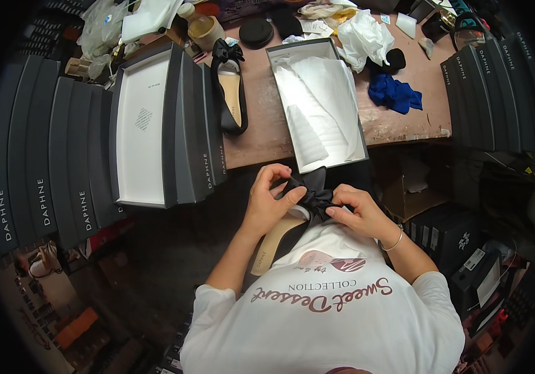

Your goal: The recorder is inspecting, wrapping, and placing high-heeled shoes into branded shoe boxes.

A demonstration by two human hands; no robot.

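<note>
A black shoe (276, 240) with a beige insole lies against my white shirt, its toe pointing away from me. On its toe sits a large black satin bow (318, 197). My left hand (268, 201) pinches the bow's left side between thumb and fingers. From the right, my right hand (362, 213) grips the bow's other side, fingers closed on the fabric. Beyond my hands, an open grey shoebox (361, 138) lined with white tissue (320, 103) rests at the table edge. A matching black shoe (236, 121) with a bow lies left of it.
An upturned box lid (146, 87) and rows of dark grey shoeboxes (30, 149) stand to the left. More shoeboxes (488, 93) line the right. On the pink table (255, 149) are a blue cloth (395, 93), crumpled white paper (367, 38) and a round black tin (256, 32).
</note>
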